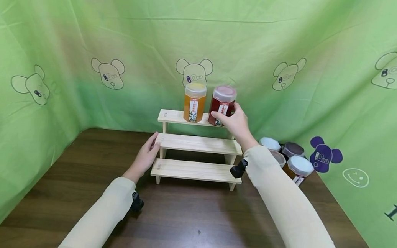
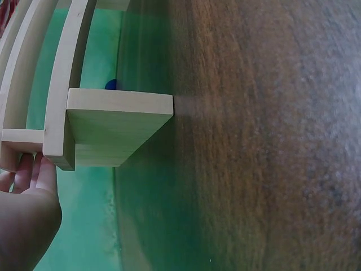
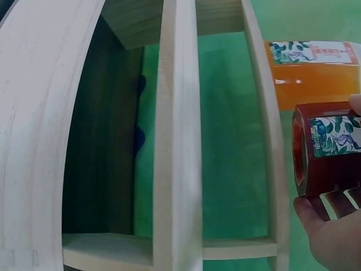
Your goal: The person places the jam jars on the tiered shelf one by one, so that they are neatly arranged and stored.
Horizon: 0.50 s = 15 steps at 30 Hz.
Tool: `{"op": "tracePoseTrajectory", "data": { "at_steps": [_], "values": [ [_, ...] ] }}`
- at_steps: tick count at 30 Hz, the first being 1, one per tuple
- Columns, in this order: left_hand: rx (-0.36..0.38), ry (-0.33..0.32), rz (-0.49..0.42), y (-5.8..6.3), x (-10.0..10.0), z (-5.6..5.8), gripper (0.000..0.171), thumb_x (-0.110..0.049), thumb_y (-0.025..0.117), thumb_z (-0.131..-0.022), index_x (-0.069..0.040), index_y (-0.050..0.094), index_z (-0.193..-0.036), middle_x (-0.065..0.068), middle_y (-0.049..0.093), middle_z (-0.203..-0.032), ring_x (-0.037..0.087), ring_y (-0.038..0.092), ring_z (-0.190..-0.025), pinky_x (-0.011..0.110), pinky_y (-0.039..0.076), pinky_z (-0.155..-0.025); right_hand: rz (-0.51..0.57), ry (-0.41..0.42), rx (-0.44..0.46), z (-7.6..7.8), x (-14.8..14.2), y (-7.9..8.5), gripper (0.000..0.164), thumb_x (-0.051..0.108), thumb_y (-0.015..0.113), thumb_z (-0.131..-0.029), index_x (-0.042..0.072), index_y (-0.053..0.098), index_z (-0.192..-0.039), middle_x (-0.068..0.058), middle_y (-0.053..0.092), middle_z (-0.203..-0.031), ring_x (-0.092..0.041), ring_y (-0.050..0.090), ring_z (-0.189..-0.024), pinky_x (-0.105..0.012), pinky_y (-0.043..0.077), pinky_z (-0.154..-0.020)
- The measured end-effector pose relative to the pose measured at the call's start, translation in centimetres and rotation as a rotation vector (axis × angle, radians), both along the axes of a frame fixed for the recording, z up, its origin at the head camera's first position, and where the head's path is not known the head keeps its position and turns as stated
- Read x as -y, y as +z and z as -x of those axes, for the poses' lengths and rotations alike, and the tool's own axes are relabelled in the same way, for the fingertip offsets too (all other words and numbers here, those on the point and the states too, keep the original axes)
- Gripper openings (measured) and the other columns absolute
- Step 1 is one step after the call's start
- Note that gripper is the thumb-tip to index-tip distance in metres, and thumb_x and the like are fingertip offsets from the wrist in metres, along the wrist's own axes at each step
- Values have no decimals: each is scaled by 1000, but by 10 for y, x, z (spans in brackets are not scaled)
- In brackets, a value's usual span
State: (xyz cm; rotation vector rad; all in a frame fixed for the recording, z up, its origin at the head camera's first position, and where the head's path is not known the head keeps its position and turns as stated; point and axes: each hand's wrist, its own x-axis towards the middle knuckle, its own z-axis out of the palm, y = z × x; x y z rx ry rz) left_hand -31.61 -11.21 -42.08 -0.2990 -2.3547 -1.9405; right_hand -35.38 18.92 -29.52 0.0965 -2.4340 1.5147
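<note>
A three-step pale wooden stand (image 1: pixel 198 143) stands on the table. My left hand (image 1: pixel 145 155) holds it by the left end of the middle step; in the left wrist view the fingers (image 2: pixel 25 172) bend against the wood there. Up at the right part of the top step, my right hand (image 1: pixel 238 125) grips a jar of dark red contents (image 1: pixel 217 105) with a pinkish lid, thumb across the front and fingers round the right side. The red jar's base shows in the right wrist view, tilted close to the step. To its left an orange jar (image 1: pixel 187 106) with a yellow lid stands upright on the top step.
Several lidded jars (image 1: pixel 300 166) cluster on the table (image 1: pixel 184 223) to the right, partly hidden by my right sleeve (image 1: pixel 270 179). A green cloth (image 1: pixel 149 32) with cartoon heads hangs behind and along both sides. The middle and bottom steps (image 1: pixel 195 170) lie below the jars.
</note>
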Motion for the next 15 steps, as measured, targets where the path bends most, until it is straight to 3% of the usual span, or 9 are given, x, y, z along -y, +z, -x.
{"op": "tracePoseTrajectory", "data": {
  "at_steps": [8, 15],
  "values": [
    [-26, 12, 0, -2, -1, 0, 54, -17, 41, -109, -3, 24, -159, 19, 30, -159, 30, 32, -144, 43, 27, -118, 18, 6, -12, 8, 4, -6, 76, 41, 82, -82, 8, 47, -140, -13, 59, -129, -27, 56, -113, -43, 52, -90],
    [-20, 7, 7, -2, 0, 0, 55, -18, 41, -109, -5, 23, -159, 19, 29, -160, 29, 30, -145, 44, 28, -118, -3, 10, -4, 13, 4, -6, 79, 44, 80, -83, 8, 45, -144, -13, 58, -132, -26, 54, -117, -45, 48, -98]
  ]
}}
